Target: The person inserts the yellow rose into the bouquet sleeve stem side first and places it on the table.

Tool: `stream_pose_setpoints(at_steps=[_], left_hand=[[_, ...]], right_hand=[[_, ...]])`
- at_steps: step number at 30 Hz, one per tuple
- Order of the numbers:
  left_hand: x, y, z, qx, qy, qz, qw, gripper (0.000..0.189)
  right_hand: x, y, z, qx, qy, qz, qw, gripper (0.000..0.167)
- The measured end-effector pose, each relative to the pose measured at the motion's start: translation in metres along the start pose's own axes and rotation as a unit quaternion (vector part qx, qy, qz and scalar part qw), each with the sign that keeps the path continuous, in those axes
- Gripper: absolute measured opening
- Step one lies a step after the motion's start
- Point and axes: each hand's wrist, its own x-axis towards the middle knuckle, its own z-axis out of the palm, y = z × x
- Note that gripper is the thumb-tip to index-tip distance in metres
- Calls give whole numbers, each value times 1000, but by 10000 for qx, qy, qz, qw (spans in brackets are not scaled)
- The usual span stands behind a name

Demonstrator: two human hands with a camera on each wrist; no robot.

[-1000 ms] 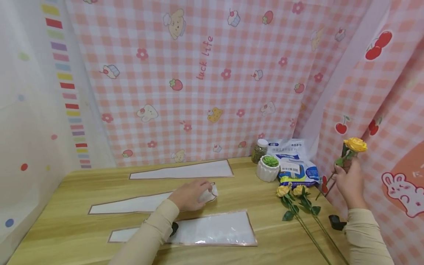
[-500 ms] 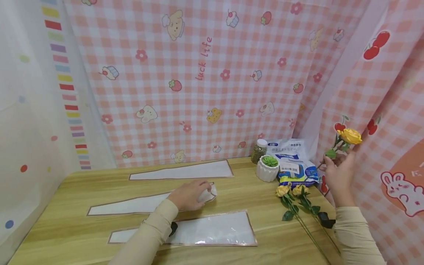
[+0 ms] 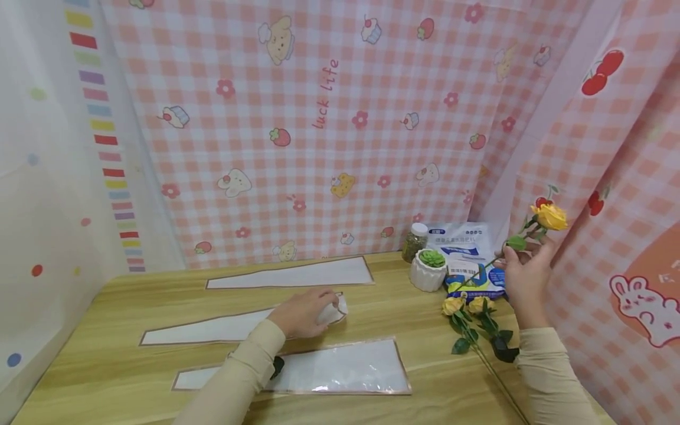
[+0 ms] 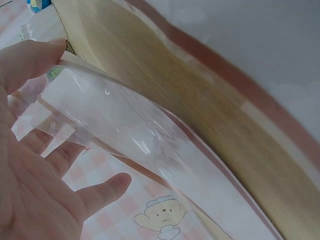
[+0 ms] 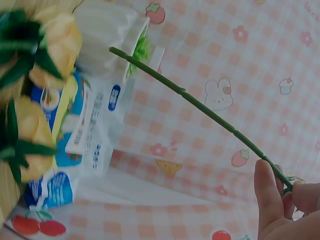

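My left hand (image 3: 305,313) pinches the wide end of the middle flower sleeve (image 3: 212,326), a tapered clear-and-white wrapper with a brown border. In the left wrist view, thumb and fingers hold the mouth of that sleeve (image 4: 125,115), its clear film standing away from the white backing. Over the table's right side, my right hand (image 3: 530,283) grips a yellow rose (image 3: 551,216) just below its bloom. The bare green stem (image 5: 210,112) slants down to the left in the head view. Two more yellow roses (image 3: 454,305) lie on the table below it.
Another sleeve (image 3: 297,275) lies behind and one (image 3: 345,366) in front of the middle one. At the back right stand a jar (image 3: 415,243), a white potted succulent (image 3: 427,274) and blue-white packets (image 3: 470,271). Checked cloth (image 3: 297,147) hangs behind.
My right hand has moved left with the rose, and its stem now crosses in front of the packets. The left hand stays almost still at the sleeve's mouth.
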Motion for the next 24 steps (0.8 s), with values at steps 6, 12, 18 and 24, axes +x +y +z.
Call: stream_pose_setpoints(at_steps=[6, 12, 18, 24], left_hand=[[2, 0, 3, 80, 42, 40, 10000, 41], [3, 0, 4, 45, 29, 14, 10000, 41], [2, 0, 3, 26, 10, -6, 10000, 41], [3, 0, 3, 81, 93, 121, 9999, 42]], right_hand=[[-7, 3, 16, 419, -13, -225, 9989, 48], [-14, 0, 30, 594, -201, -296, 9976, 48], [-19, -2, 43, 562, -304, -233, 9977, 53], [-24, 2, 56, 655, -304, -73, 9974, 55]])
